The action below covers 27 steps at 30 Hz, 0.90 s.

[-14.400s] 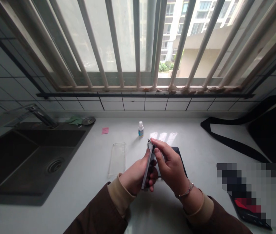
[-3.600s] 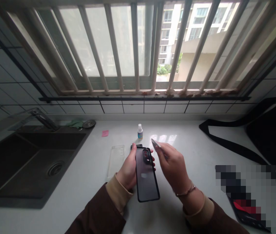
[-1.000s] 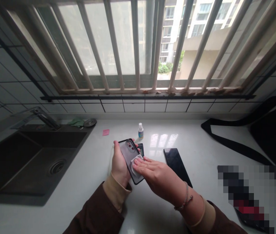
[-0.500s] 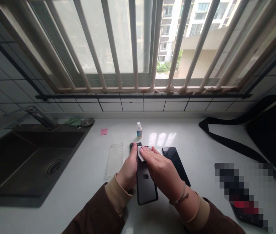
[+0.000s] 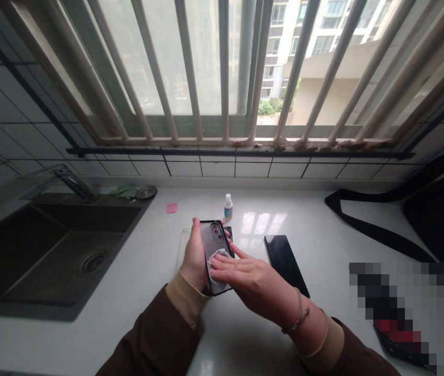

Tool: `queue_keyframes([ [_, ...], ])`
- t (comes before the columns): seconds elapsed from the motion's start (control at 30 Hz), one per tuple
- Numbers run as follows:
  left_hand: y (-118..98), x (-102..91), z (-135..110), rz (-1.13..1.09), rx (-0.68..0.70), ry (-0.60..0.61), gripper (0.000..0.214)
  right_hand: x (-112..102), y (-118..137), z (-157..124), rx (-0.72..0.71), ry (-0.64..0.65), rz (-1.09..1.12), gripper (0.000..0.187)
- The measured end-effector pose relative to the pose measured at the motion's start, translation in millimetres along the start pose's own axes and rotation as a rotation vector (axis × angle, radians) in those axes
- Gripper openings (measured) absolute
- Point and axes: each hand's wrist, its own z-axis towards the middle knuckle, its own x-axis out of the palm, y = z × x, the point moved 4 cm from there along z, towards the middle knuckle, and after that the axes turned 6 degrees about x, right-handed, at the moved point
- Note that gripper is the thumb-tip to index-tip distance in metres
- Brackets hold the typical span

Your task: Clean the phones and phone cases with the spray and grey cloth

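Observation:
My left hand (image 5: 194,255) grips a dark translucent phone case (image 5: 213,237) by its left edge and holds it tilted above the white counter (image 5: 136,277). My right hand (image 5: 245,275) lies across the case's lower half, fingers together, pressing a small white wipe (image 5: 217,255) onto it. A black phone (image 5: 285,261) lies face up on the counter just right of my hands. A clear phone case (image 5: 183,245) lies flat behind my left hand, partly hidden. A small dark object (image 5: 230,233) peeks out behind the held case.
A small white dropper bottle (image 5: 228,206) stands behind the hands, with a pink note (image 5: 172,208) to its left. A dark sink (image 5: 45,250) with a tap (image 5: 73,183) fills the left. A black bag and strap (image 5: 410,209) lie on the right. A barred window is ahead.
The case has been raised and tilted more towards me. My right hand with the wipe has slid from the case's top end down to its lower half.

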Motion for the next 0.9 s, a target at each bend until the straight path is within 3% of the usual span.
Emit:
queue_keyframes([
  [0.17, -15.7, -3.7, 2.7, 0.003, 0.105, -0.010, 0.066, -0.4, 4.9, 0.9, -0.011, 0.078, 0.057, 0.033],
  [0.47, -26.8, -8.0, 6.0, -0.017, 0.180, -0.060, 0.069, 9.6, -7.3, -4.1, 0.087, 0.069, -0.094, 0.040],
  [0.73, -7.4, 3.8, -3.9, 0.054, 0.076, -0.019, 0.068, 10.8, -13.5, -3.6, 0.100, 0.025, -0.198, 0.047],
  [0.9, -18.0, -4.6, 2.1, 0.010, 0.289, -0.085, 0.067, 13.2, -10.8, -5.8, 0.090, 0.048, -0.093, 0.042],
])
